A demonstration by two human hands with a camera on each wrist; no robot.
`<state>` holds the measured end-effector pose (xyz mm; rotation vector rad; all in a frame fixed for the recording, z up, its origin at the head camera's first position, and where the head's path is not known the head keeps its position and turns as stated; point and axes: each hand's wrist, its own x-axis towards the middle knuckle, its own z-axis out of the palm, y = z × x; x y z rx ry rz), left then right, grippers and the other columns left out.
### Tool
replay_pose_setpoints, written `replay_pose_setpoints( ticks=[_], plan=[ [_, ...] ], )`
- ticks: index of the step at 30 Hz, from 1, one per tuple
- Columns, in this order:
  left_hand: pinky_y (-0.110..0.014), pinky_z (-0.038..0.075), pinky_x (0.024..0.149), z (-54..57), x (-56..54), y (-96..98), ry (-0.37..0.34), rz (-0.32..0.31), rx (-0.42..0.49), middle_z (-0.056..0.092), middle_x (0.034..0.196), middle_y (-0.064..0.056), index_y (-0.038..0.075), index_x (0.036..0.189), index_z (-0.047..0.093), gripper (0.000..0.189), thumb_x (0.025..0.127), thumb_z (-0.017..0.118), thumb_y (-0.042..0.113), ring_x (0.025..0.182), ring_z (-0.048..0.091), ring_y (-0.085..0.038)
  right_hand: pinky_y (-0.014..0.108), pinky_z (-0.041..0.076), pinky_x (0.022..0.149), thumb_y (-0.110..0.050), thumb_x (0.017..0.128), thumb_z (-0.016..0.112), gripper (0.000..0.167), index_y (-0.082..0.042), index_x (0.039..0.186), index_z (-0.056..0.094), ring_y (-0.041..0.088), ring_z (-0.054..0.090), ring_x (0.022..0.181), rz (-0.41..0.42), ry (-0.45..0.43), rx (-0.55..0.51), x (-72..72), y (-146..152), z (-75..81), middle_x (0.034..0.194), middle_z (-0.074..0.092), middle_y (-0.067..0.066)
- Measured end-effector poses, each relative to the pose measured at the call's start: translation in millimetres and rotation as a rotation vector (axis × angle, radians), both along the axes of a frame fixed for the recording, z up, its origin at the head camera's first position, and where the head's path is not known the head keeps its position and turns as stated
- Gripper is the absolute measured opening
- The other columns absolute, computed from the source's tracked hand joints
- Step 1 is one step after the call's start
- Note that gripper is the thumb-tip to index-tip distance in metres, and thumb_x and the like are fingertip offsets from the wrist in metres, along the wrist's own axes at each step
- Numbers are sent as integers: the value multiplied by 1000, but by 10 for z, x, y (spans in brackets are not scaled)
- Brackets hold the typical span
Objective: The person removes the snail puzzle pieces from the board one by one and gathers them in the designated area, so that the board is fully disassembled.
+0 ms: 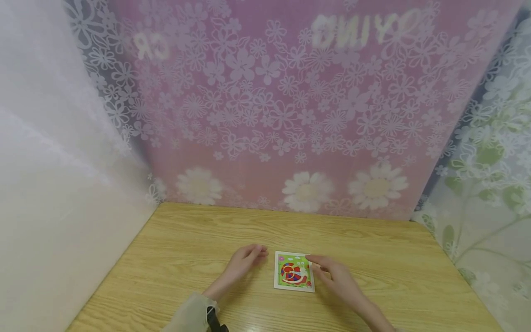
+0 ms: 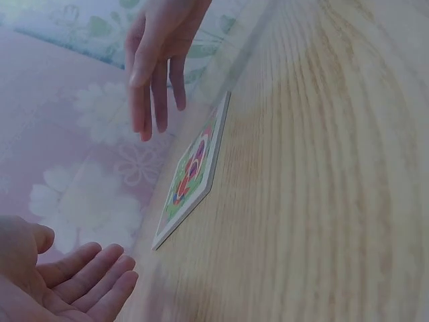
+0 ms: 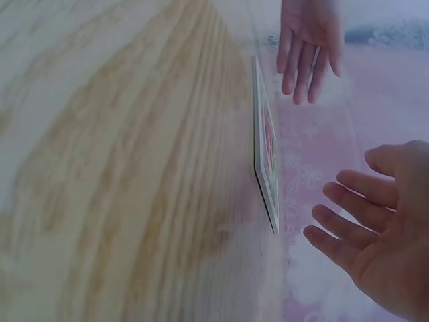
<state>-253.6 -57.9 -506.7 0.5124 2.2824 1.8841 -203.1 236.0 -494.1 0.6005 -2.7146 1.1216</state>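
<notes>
A square puzzle board [image 1: 295, 272] with a white border lies flat on the wooden table, showing a snail with a striped red and blue shell on green. To its left my left hand [image 1: 245, 263] hovers with loosely extended fingers, apart from the board. My right hand [image 1: 338, 279] is at the board's right side, its index finger over the upper right corner in the head view. Both wrist views show the right hand [image 2: 159, 64] and the left hand [image 3: 310, 47] raised off the board, holding nothing.
The wood-grain table [image 1: 199, 230] reaches back to a pink flowered curtain [image 1: 257, 115]. A pale wall covering [image 1: 62, 161] borders the left, and a leaf-patterned sheet [image 1: 489, 198] hangs at the right. A black strap [image 1: 213, 319] is around my left wrist.
</notes>
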Motion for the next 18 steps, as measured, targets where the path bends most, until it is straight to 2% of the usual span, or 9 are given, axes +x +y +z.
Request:
replay_pose_setpoints(
  ticks=[5, 10, 14, 18],
  plan=[
    [-44, 54, 99, 17, -55, 47, -4, 18, -12, 68, 124, -24, -11, 125, 63, 43, 111, 44, 25, 116, 66, -37, 55, 48, 102, -23, 104, 60, 39, -2, 137, 62, 37, 56, 130, 113, 84, 215, -4, -97, -11, 141, 60, 13],
    [-45, 55, 97, 38, -113, 90, 32, 18, -54, 68, 124, -24, -10, 125, 64, 44, 110, 45, 26, 115, 66, -37, 59, 45, 104, -31, 105, 58, 49, -1, 143, 56, 41, 46, 139, 223, 106, 382, 12, -162, -30, 151, 50, 17],
    [-46, 55, 97, 62, -149, 119, 47, 6, -92, 68, 125, -23, -9, 126, 64, 45, 111, 45, 28, 116, 66, -37, 60, 42, 107, -38, 105, 54, 56, -2, 148, 51, 40, 42, 142, 270, 118, 473, 30, -199, -41, 155, 45, 16],
    [-44, 55, 96, 82, -178, 147, 58, 4, -148, 69, 124, -20, -6, 126, 66, 44, 111, 44, 29, 115, 66, -35, 63, 39, 108, -43, 105, 52, 61, -3, 151, 47, 40, 40, 144, 285, 106, 509, 41, -228, -41, 157, 42, 15]
  ],
)
